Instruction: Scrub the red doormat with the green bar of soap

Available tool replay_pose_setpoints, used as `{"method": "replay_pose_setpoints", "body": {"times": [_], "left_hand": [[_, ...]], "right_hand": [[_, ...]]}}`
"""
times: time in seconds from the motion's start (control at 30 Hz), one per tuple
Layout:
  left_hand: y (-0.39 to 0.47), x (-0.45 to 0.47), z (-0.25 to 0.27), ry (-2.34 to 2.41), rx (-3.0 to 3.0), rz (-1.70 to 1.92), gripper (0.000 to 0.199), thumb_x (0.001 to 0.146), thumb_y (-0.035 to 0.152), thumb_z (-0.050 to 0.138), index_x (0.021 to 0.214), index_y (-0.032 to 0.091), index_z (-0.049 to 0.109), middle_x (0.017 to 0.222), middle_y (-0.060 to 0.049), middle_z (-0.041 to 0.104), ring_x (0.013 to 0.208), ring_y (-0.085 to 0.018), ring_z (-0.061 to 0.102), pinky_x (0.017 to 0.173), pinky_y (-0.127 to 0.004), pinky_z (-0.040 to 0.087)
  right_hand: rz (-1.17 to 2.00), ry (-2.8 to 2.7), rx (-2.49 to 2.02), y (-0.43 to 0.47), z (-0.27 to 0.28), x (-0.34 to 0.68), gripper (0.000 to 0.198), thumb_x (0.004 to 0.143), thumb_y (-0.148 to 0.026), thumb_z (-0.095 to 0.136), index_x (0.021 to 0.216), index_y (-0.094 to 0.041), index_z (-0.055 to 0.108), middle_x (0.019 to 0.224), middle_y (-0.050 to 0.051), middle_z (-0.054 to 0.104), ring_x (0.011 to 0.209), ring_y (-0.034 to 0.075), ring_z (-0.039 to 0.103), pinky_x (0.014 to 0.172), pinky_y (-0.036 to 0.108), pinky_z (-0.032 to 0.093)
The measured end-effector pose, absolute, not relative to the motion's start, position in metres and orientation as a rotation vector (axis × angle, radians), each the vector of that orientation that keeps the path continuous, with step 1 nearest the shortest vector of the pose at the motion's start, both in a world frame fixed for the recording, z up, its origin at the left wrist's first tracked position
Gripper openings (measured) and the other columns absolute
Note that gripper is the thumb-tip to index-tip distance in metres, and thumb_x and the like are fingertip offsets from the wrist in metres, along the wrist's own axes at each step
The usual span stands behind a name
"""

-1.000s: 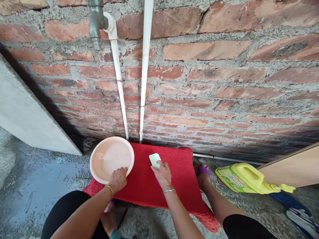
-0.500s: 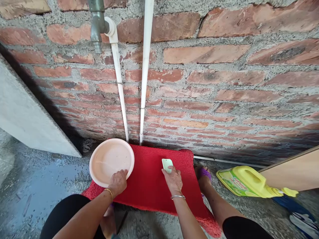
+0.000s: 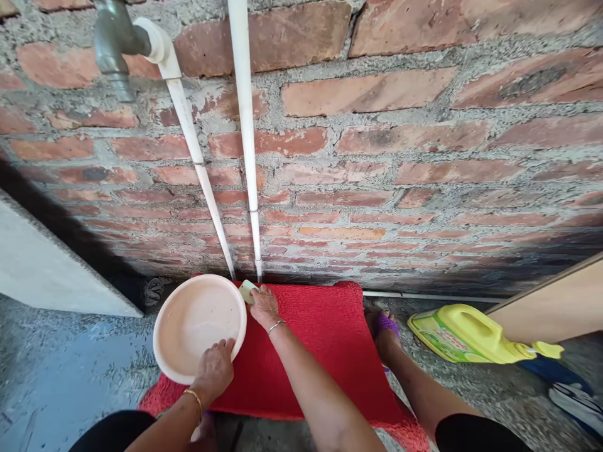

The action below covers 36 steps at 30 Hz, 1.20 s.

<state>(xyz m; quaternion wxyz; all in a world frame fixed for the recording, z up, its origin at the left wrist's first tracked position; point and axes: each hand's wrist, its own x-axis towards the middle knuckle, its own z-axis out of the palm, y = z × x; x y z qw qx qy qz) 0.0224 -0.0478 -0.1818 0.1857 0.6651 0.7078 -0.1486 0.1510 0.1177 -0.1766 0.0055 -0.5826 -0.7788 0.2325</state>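
pale green soap bar (image 3: pixel 247 291) pinched under the fingers of the right hand (image 3: pixel 264 306), pressed onto the far left corner of the red mat (image 3: pixel 325 339), close under the two white pipes (image 3: pixel 249 188) at the foot of the brick wall (image 3: pixel 400 157). bar touching or just beside the far right rim of the pink basin (image 3: pixel 198 323); cannot tell which. long axis slanted, running from near right up to far left, toward the basin. only part of the bar showing past the fingertips.

left hand (image 3: pixel 214 370) curled over the near rim of the basin, fingers hooked on the edge, holding it on the mat's left side. right hand clearly nearer the soap, and already on it; left hand well apart from it, across the basin.

tap (image 3: pixel 113 50) high on the wall, above and left of the basin. yellow jug (image 3: pixel 466 336) lying on its side on the floor to the right, beside a foot in a purple sandal (image 3: pixel 386 326).

compared with half a second ago: soap and right hand shifted from mid-mat, right of centre, over to the basin's edge. left hand in the same grip on the near rim.
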Motion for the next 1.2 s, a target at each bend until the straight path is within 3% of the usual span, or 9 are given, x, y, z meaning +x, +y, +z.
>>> {"method": "replay_pose_setpoints", "body": {"times": [0.23, 0.37, 0.53, 0.67, 0.87, 0.97, 1.2], "left_hand": [[-0.046, 0.025, -0.184, 2.007, 1.832, -0.452, 0.061, 0.088, 0.005, 0.038, 0.146, 0.018, 0.051, 0.134, -0.018, 0.062, 0.115, -0.024, 0.063, 0.097, -0.034, 0.048], [-0.046, 0.026, -0.185, 2.011, 1.856, -0.433, 0.061, 0.088, 0.003, 0.038, 0.145, 0.017, 0.052, 0.129, -0.017, 0.065, 0.112, -0.023, 0.065, 0.095, -0.033, 0.050], [-0.048, 0.027, -0.182, 2.023, 1.905, -0.402, 0.060, 0.087, 0.002, 0.038, 0.143, 0.016, 0.055, 0.125, -0.017, 0.068, 0.108, -0.022, 0.067, 0.092, -0.032, 0.052], [-0.048, 0.027, -0.177, 2.013, 1.908, -0.408, 0.060, 0.087, 0.003, 0.039, 0.144, 0.015, 0.054, 0.129, -0.020, 0.067, 0.110, -0.022, 0.066, 0.094, -0.033, 0.051], [-0.047, 0.029, -0.170, 2.019, 1.882, -0.416, 0.060, 0.089, 0.003, 0.039, 0.146, 0.016, 0.052, 0.133, -0.020, 0.065, 0.114, -0.023, 0.066, 0.096, -0.034, 0.051], [-0.046, 0.029, -0.168, 2.031, 1.874, -0.425, 0.061, 0.088, 0.003, 0.041, 0.146, 0.017, 0.052, 0.135, -0.019, 0.064, 0.117, -0.024, 0.065, 0.097, -0.034, 0.051], [-0.047, 0.026, -0.171, 2.019, 1.888, -0.426, 0.061, 0.089, 0.003, 0.040, 0.147, 0.016, 0.052, 0.135, -0.021, 0.064, 0.116, -0.025, 0.066, 0.095, -0.035, 0.052]], "right_hand": [[0.617, -2.189, -2.145, 0.139, -0.182, 0.268, 0.038, 0.084, -0.035, 0.067, 0.122, -0.028, 0.066, 0.125, 0.006, 0.059, 0.108, 0.021, 0.059, 0.096, 0.031, 0.041], [0.530, -1.978, -2.367, 0.137, -0.170, 0.354, 0.040, 0.089, -0.034, 0.061, 0.126, -0.022, 0.063, 0.123, 0.012, 0.059, 0.107, 0.023, 0.061, 0.097, 0.034, 0.043], [0.482, -1.467, -2.705, 0.125, -0.162, 0.419, 0.045, 0.089, -0.046, 0.058, 0.127, -0.023, 0.062, 0.117, 0.013, 0.061, 0.104, 0.026, 0.065, 0.090, 0.036, 0.049], [0.540, -1.549, -2.510, 0.114, -0.172, 0.389, 0.047, 0.088, -0.047, 0.057, 0.127, -0.020, 0.061, 0.118, 0.014, 0.061, 0.108, 0.029, 0.063, 0.091, 0.040, 0.050], [0.727, -2.085, -1.972, 0.089, -0.186, 0.237, 0.037, 0.080, -0.033, 0.069, 0.116, -0.027, 0.067, 0.123, 0.006, 0.062, 0.107, 0.024, 0.062, 0.095, 0.035, 0.048], [0.768, -2.277, -1.858, 0.078, -0.186, 0.179, 0.037, 0.080, -0.032, 0.070, 0.117, -0.027, 0.068, 0.125, 0.008, 0.061, 0.111, 0.025, 0.061, 0.095, 0.035, 0.046], [0.726, -2.373, -1.922, 0.084, -0.189, 0.209, 0.043, 0.081, -0.032, 0.068, 0.123, -0.027, 0.066, 0.128, 0.009, 0.059, 0.114, 0.025, 0.058, 0.097, 0.035, 0.043]]}}
